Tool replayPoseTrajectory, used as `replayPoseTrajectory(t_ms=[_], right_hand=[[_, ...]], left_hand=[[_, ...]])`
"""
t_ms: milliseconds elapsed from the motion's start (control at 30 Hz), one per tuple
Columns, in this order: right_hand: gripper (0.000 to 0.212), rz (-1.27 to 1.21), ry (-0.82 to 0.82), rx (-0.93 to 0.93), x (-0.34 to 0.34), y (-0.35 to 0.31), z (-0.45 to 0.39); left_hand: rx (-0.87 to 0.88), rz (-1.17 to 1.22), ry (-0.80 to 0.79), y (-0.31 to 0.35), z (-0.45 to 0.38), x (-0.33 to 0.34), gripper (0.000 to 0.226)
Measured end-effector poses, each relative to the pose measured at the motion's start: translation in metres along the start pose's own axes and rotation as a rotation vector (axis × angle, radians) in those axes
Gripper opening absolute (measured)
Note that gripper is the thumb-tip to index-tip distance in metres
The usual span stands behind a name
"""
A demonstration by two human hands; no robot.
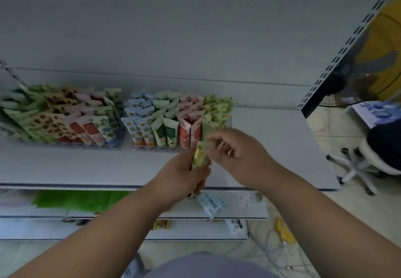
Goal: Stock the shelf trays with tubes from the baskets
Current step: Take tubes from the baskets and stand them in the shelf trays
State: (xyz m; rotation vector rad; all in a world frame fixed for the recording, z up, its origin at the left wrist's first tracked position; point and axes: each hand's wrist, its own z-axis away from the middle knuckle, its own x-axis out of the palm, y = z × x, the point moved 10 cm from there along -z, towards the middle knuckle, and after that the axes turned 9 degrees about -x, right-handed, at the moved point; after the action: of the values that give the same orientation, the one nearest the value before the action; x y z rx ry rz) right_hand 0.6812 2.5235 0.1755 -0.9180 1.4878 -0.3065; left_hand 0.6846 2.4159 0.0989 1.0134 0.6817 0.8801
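Before a white metal shelf [271,147], we hold a small yellow-green floral plastic tube [200,155] near the clear tray [152,148]. Our left hand [184,173] grips its lower body; our right hand [236,154] pinches its top. It looks light, soft and squeezable, best held mid-body.

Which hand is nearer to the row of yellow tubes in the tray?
The right hand: it is just in front of the yellow tubes. The left hand is lower, holding one tube.

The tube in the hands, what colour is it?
The tube is pale green with yellow fruit on it, seen in the head view.
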Motion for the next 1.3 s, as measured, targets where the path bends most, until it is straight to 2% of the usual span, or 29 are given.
replayPoseTrajectory(t_ms=[67,133,233,333,467,600,800,933,1033,1300], right_hand=[[0.008,-0.034,-0.080,0.041,0.006,0.003,0.002],[0.006,-0.074,-0.035,0.074,-0.004,0.008,0.004],[0.008,-0.050,0.138,0.099,-0.037,0.019,0.005],[0.008,0.138,0.240,0.072,-0.065,0.022,-0.001],[0.013,0.337,0.168,0.013,-0.056,0.022,-0.019],[0.026,0.447,0.017,0.026,-0.020,0.033,-0.031],[0.038,0.500,0.151,0.022,-0.035,0.021,-0.017],[0.036,0.497,0.191,-0.055,-0.038,-0.015,-0.014],[0.037,0.391,0.186,-0.150,-0.018,-0.062,-0.030],[0.038,0.172,0.076,-0.442,0.104,-0.219,-0.102]], left_hand=[[0.020,-0.023,-0.063,0.005,-0.004,0.011,0.009],[0.049,-0.096,-0.043,0.007,-0.008,0.013,0.009],[0.090,-0.344,0.214,0.003,-0.013,-0.008,0.017],[0.205,-0.469,0.403,0.006,-0.007,-0.022,0.036],[0.313,-0.634,0.406,0.005,-0.008,-0.014,0.041],[0.309,-0.700,0.405,0.004,-0.013,-0.009,0.045],[0.314,-0.737,0.396,0.005,-0.013,-0.010,0.042],[0.353,-0.735,0.421,0.015,0.006,-0.023,0.027],[0.351,-0.765,0.499,0.017,0.039,-0.055,0.026],[0.114,-0.734,0.852,-0.026,0.170,-0.224,0.029]])
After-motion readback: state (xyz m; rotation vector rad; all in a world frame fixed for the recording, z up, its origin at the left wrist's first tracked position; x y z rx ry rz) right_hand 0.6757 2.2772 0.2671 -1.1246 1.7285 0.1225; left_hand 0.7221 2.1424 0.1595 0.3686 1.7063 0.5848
